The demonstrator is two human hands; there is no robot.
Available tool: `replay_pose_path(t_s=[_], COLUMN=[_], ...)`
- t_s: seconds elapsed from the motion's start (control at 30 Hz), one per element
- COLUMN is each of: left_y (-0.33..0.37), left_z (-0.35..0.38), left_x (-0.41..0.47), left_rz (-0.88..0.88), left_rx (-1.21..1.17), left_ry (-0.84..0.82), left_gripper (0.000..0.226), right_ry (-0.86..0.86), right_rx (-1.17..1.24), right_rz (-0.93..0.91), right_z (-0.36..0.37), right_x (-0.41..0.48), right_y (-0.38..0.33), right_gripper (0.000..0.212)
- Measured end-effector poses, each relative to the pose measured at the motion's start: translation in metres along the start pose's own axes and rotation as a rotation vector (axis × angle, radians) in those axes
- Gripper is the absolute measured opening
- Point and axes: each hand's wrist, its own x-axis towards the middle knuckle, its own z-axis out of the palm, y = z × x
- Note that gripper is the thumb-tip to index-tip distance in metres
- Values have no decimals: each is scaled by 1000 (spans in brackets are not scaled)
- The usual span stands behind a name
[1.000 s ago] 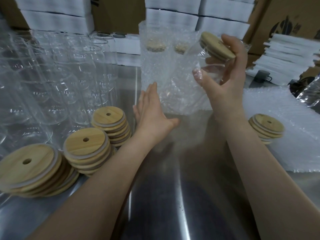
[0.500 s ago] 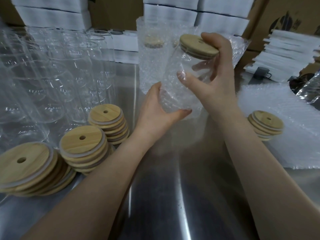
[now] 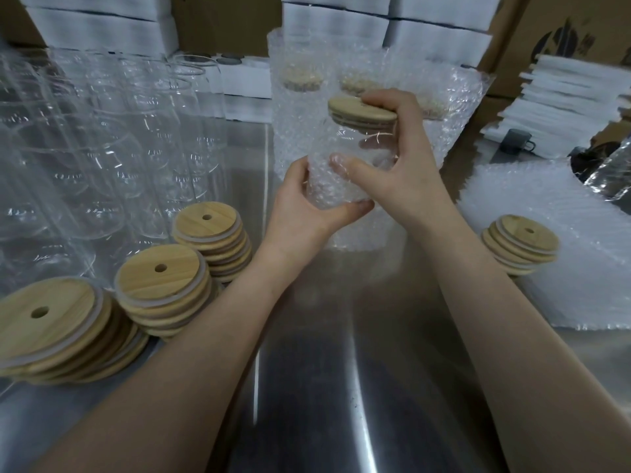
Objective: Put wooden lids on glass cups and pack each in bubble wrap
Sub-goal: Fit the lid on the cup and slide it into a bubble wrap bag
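Glass cup (image 3: 358,141): held up off the surface (image 3: 341,387), mid-view, tilted a little; lower part sits inside bubble wrap (image 3: 324,189).
Wooden lid (image 3: 362,112): on the cup's mouth, above the wrap.
L hand (image 3: 304,216): fingers curled round the wrapped bottom of the cup, thumb across the near side.
R hand (image 3: 406,165): fingers clasp the cup's upper part; 1 fingertip over the lid's far edge, thumb pressed on the near wall, looks to be under the wrap.
Wrapped cups (image 3: 300,97): upright just behind the held cup, lids showing faintly through the wrap.
Bare cups (image 3: 102,148): many, crowded on the L side of the surface, no lids.
Lid stacks (image 3: 164,288): 3 stacks near the L forearm, each top lid w/ a hole.
4th lid stack (image 3: 522,244): R side, on a pile of bubble-wrap sheets (image 3: 563,285).
Back: white boxes (image 3: 102,29), cardboard cartons (image 3: 563,32), pile of white sheets (image 3: 573,93) at far R.
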Motion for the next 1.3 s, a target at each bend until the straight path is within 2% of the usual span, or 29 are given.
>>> replay_pose_path(t_s=[0.27, 0.43, 0.57, 0.73, 0.87, 1.0, 1.13, 1.3], left_y=[-6, -10, -9, -11, -10, -9, -6, 2], left_z=[-1, -1, -1, -3, -3, -3, -3, -2], left_x=[3, 4, 5, 4, 4, 3, 1, 2], left_rz=[-54, -94, -102, -68, -56, -61, -67, -46], left_rx=[-68, -111, -86, -55, -44, -45, -63, -149], left_ry=[-16, -43, -47, -82, -115, -126, -131, -89], left_gripper=[70, 78, 91, 91, 96, 97, 95, 81], right_ry=[-136, -273, -205, -60, 195, 393, 426, 393], right_rx=[41, 3, -32, -58, 164, 481, 775, 1079], right_rz=[107, 209, 329, 375, 459, 395, 285, 279], right_z=[-2, -15, -24, -28, -27, -30, -29, -25], right_x=[-1, 4, 9, 11, 13, 15, 17, 15], right_y=[2, 0, 1, 6, 4, -6, -13, -13], right_gripper=[59, 87, 83, 68, 49, 44, 40, 25])
